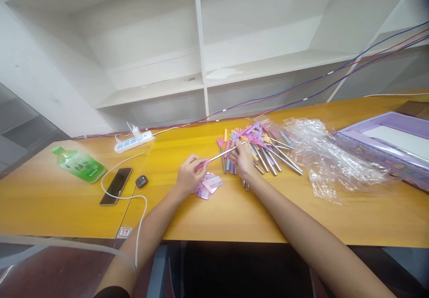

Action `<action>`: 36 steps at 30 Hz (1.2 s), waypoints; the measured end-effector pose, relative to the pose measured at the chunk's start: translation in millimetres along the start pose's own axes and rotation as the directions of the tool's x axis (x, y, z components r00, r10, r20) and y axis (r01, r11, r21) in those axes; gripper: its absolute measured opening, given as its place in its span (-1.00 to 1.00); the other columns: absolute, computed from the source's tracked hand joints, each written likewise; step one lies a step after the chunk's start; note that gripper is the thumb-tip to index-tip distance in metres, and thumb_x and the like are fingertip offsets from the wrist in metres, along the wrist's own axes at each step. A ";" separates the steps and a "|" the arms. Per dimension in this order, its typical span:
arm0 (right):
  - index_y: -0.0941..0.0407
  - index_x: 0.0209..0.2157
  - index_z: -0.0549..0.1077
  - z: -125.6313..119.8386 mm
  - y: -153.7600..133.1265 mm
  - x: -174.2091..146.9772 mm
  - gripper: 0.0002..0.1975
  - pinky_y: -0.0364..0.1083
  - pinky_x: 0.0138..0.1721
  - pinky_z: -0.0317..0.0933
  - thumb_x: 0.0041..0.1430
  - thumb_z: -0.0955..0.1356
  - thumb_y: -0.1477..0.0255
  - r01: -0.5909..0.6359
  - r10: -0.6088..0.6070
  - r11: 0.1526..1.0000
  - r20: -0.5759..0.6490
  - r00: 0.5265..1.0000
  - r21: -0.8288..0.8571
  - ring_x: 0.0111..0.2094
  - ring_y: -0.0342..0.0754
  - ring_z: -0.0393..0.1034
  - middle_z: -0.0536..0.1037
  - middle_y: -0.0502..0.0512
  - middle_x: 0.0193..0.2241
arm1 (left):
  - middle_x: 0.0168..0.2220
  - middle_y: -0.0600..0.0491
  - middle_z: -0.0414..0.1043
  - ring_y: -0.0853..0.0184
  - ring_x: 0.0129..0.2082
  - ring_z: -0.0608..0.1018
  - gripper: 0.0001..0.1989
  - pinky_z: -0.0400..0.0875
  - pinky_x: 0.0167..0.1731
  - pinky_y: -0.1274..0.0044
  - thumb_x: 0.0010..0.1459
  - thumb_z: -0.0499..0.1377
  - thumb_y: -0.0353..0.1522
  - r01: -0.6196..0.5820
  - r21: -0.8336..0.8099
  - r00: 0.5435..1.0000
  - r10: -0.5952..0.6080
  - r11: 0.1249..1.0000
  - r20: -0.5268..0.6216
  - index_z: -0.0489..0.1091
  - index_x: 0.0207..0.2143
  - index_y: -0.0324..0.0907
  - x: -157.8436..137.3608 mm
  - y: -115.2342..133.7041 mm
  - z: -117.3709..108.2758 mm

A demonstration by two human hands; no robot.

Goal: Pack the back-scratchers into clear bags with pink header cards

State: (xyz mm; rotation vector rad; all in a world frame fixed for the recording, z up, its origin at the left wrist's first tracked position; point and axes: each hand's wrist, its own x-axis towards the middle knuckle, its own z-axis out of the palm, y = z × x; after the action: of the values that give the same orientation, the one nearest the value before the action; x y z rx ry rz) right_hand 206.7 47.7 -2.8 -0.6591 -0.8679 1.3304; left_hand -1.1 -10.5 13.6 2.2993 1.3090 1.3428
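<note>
Between my two hands is a back scratcher with a thin metal rod [221, 155], held slanting up to the right above the table. My left hand [190, 174] is closed around its pink handle. Higher up the rod, the fingers of my right hand [242, 158] pinch it, close to the pile. A heap of back scratchers [268, 155] with small hand-shaped heads in pink, purple, yellow and blue lies behind and beside my right hand, which partly hides it. Below the rod, next to my left hand, lie several small purple printed cards [209, 185].
Crumpled clear plastic bags [338, 155] and a purple box [392, 141] lie on the right. At left are a green tea bottle [80, 164], a phone [116, 186], a small black case [141, 181], a power strip [134, 142] and a white cable [146, 204]. White shelving [201, 43] stands behind.
</note>
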 end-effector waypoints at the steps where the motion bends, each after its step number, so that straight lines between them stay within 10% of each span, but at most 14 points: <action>1: 0.04 -0.42 0.25 0.5 -0.2 -1.0 -0.56 -0.25 -0.68 -0.22 0.22 0.39 0.00 0.002 -0.002 1.000 0.008 1.000 0.000 -0.72 -0.27 -0.24 -0.05 -0.25 -0.71 | -0.26 0.00 0.51 0.33 -0.28 0.55 -0.79 0.46 -0.23 0.49 0.33 0.21 -0.26 0.008 -0.012 1.000 -0.008 1.000 -0.009 0.62 -0.08 -0.07 -0.2 -0.1 0.4; 25: 0.07 -0.37 0.38 21.7 -0.7 -21.7 -0.51 -0.20 -0.64 -0.05 0.18 0.40 -0.10 -0.060 0.075 0.996 0.218 0.973 -0.072 -0.69 -0.24 0.00 0.15 -0.17 -0.67 | -0.33 0.03 0.49 0.40 -0.42 0.46 -0.82 0.37 -0.40 0.54 0.26 0.29 -0.24 0.146 -0.147 0.988 -0.153 0.978 -0.036 0.65 -0.20 -0.10 0.1 8.2 7.1; 32: 0.03 -0.25 0.37 -18.5 -25.6 17.5 -0.67 -0.22 -0.70 -0.05 0.16 0.45 0.11 0.028 -0.023 0.999 -0.204 0.979 0.021 -0.69 -0.26 0.00 0.24 -0.19 -0.60 | -0.26 0.00 0.57 0.34 -0.34 0.53 -0.83 0.41 -0.33 0.51 0.26 0.28 -0.23 0.077 -0.095 0.995 -0.083 0.992 -0.056 0.63 -0.19 -0.08 4.8 8.9 -3.5; 36: 0.05 -0.30 0.39 -32.3 -22.5 22.1 -0.72 -0.21 -0.72 0.06 0.19 0.46 0.16 0.088 -0.126 0.962 -0.134 0.983 -0.259 -0.71 -0.23 0.11 0.30 -0.16 -0.62 | -0.34 0.02 0.54 0.36 -0.43 0.48 -0.75 0.39 -0.33 0.49 0.32 0.17 -0.21 0.148 -0.163 0.986 -0.159 0.976 -0.055 0.58 -0.30 -0.13 3.6 6.5 -6.7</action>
State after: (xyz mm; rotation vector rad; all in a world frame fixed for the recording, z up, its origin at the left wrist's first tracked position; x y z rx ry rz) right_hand 246.4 68.5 1.9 -0.8861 -0.9447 1.0680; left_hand -1.5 -13.5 23.2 2.0222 1.3183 1.4280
